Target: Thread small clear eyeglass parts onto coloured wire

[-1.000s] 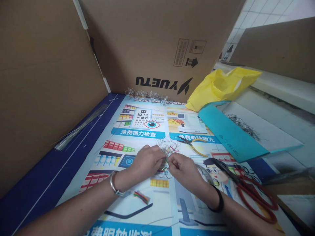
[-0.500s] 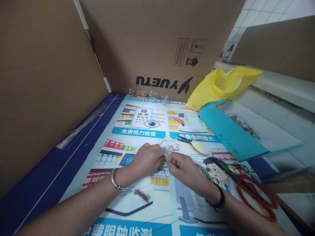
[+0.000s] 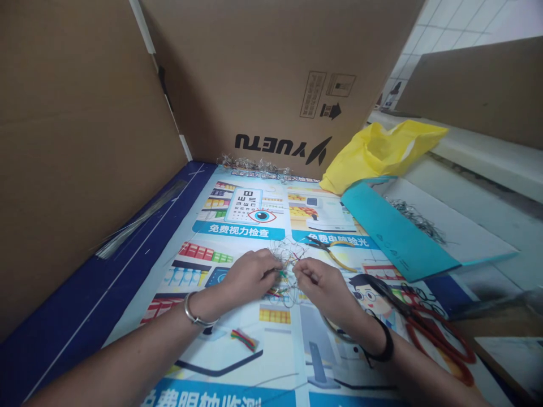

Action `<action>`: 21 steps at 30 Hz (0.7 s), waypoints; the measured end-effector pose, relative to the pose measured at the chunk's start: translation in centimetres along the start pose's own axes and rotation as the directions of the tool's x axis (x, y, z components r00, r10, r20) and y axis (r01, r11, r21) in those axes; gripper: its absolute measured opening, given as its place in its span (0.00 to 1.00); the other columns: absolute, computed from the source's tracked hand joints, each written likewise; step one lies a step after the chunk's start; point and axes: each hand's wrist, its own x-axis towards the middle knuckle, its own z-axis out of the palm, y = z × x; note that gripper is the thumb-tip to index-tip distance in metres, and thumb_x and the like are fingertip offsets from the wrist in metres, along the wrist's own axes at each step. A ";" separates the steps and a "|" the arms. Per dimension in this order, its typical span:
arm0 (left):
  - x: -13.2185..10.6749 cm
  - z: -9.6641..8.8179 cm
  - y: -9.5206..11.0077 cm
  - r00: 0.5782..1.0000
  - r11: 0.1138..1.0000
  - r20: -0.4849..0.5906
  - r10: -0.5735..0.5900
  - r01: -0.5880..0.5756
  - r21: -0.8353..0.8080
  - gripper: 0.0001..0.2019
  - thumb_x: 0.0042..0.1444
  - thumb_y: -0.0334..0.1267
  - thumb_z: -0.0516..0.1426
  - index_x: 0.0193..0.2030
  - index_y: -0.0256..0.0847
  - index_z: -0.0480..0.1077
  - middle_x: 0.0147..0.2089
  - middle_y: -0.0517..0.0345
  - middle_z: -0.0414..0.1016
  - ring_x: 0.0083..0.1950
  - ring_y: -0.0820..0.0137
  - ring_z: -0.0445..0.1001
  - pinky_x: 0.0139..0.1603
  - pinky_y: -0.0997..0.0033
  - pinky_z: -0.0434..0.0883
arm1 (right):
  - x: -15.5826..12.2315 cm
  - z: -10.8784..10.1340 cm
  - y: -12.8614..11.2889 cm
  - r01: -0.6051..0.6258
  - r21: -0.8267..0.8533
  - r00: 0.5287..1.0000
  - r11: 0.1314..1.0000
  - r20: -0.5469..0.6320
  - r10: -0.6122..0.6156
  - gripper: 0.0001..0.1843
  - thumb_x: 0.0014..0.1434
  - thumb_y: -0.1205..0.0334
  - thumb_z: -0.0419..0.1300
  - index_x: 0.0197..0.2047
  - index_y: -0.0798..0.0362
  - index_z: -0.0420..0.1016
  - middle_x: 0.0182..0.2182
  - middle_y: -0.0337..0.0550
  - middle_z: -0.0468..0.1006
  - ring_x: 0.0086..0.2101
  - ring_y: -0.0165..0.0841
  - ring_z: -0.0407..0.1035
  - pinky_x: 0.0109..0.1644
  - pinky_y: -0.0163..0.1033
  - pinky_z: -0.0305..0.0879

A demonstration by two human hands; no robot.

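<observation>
A loose tangle of thin wire with coloured bits in it (image 3: 288,289) lies between my two hands, over a printed poster. My left hand (image 3: 254,272) is closed at its left side, thumb and fingers pinched on the wire. From the right, my right hand (image 3: 320,282) has its fingers curled and pinches the wire too. The exact strands in each grip are too fine to make out. Nearer to me lies a short bundle of red, yellow and green strips (image 3: 244,340). Just behind my right hand are pliers with yellow handles (image 3: 339,260).
Red-handled scissors (image 3: 441,336) lie to the right. Beyond them, a turquoise box (image 3: 394,237) holds many wire pieces, beside a yellow bag (image 3: 373,150). Cardboard walls (image 3: 254,68) stand behind and left. Straight wires (image 3: 136,223) lie left; wire pieces (image 3: 254,164) line the back.
My hands have drawn slightly apart, the right one moving a little to the right. More of the wire tangle and its coloured bits shows between them.
</observation>
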 end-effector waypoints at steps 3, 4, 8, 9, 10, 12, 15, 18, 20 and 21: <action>0.1 0.0 0.1 1.000 1.000 0.008 0.022 -0.022 0.017 0.12 0.53 0.27 0.50 0.36 0.42 0.73 0.34 0.58 0.71 0.39 0.70 0.68 0.39 0.71 0.65 | -0.1 0.2 0.0 0.090 -0.224 0.996 0.970 -0.005 -0.093 0.07 0.55 0.64 0.53 0.35 0.52 0.72 0.22 0.36 0.69 0.23 0.28 0.62 0.26 0.31 0.56; 0.1 0.1 0.1 1.000 1.000 0.009 0.024 -0.024 0.017 0.11 0.54 0.28 0.51 0.37 0.42 0.73 0.34 0.58 0.71 0.39 0.70 0.68 0.39 0.71 0.65 | -0.1 0.3 -0.2 0.120 -0.296 0.992 0.948 -0.002 -0.126 0.07 0.54 0.62 0.55 0.36 0.53 0.72 0.25 0.38 0.71 0.25 0.29 0.64 0.28 0.32 0.57; 0.1 0.3 -0.1 1.000 1.000 0.009 0.023 -0.023 0.021 0.09 0.56 0.31 0.51 0.37 0.42 0.73 0.34 0.57 0.72 0.38 0.69 0.69 0.39 0.70 0.65 | 0.2 0.9 -0.6 0.217 -0.526 0.971 0.823 0.029 -0.238 0.09 0.56 0.60 0.54 0.34 0.55 0.73 0.30 0.46 0.75 0.31 0.35 0.68 0.34 0.36 0.58; 0.1 0.3 -0.1 1.000 0.999 0.008 0.025 -0.025 0.022 0.09 0.56 0.31 0.51 0.36 0.42 0.73 0.34 0.57 0.72 0.38 0.69 0.69 0.39 0.70 0.65 | 0.3 1.0 -0.6 0.235 -0.556 0.966 0.797 0.040 -0.257 0.09 0.57 0.63 0.53 0.32 0.55 0.73 0.29 0.46 0.75 0.31 0.34 0.68 0.34 0.35 0.58; 0.1 0.3 -0.1 1.000 0.999 0.004 0.026 -0.027 0.018 0.09 0.57 0.32 0.51 0.36 0.42 0.73 0.34 0.58 0.72 0.38 0.69 0.69 0.39 0.70 0.65 | 0.4 1.1 -0.6 0.245 -0.569 0.963 0.785 0.047 -0.266 0.09 0.57 0.66 0.51 0.30 0.55 0.72 0.28 0.46 0.75 0.30 0.34 0.68 0.34 0.35 0.57; 0.0 0.4 -0.2 0.999 0.999 -0.008 0.032 -0.032 -0.002 0.09 0.57 0.32 0.51 0.36 0.42 0.72 0.34 0.58 0.72 0.39 0.70 0.69 0.40 0.70 0.66 | 0.6 1.1 -0.4 0.237 -0.546 0.965 0.804 0.039 -0.258 0.10 0.55 0.70 0.50 0.28 0.55 0.71 0.26 0.44 0.74 0.29 0.32 0.67 0.34 0.34 0.57; -0.1 0.4 -0.2 0.999 0.998 -0.036 0.029 -0.031 -0.046 0.09 0.55 0.31 0.51 0.39 0.42 0.72 0.37 0.57 0.73 0.41 0.69 0.69 0.42 0.69 0.66 | 0.8 0.9 -0.1 0.182 -0.422 0.981 0.888 0.016 -0.193 0.07 0.50 0.72 0.51 0.26 0.54 0.68 0.25 0.40 0.71 0.27 0.30 0.65 0.31 0.32 0.56; -0.1 0.4 -0.1 0.998 0.998 -0.051 0.026 -0.028 -0.049 0.10 0.54 0.30 0.52 0.40 0.43 0.72 0.39 0.57 0.73 0.42 0.69 0.69 0.43 0.68 0.65 | 1.0 0.6 -0.1 0.163 -0.280 0.986 0.946 0.003 -0.169 0.07 0.47 0.73 0.52 0.24 0.53 0.68 0.23 0.37 0.68 0.26 0.28 0.62 0.29 0.31 0.55; -0.1 0.3 0.1 0.998 0.999 -0.058 0.032 -0.033 -0.015 0.10 0.54 0.29 0.52 0.39 0.43 0.72 0.39 0.58 0.73 0.43 0.69 0.69 0.42 0.68 0.64 | 1.0 0.5 -0.3 0.171 -0.191 0.985 0.967 0.003 -0.173 0.08 0.46 0.74 0.52 0.24 0.53 0.68 0.22 0.36 0.67 0.25 0.28 0.62 0.29 0.30 0.55; -0.1 0.3 0.1 0.997 0.999 -0.062 0.035 -0.034 0.007 0.10 0.54 0.29 0.52 0.38 0.43 0.72 0.38 0.58 0.72 0.43 0.69 0.68 0.41 0.68 0.64 | 1.1 0.4 -0.4 0.169 -0.147 0.985 0.974 0.004 -0.171 0.08 0.46 0.74 0.51 0.24 0.53 0.68 0.22 0.35 0.67 0.25 0.27 0.61 0.29 0.30 0.55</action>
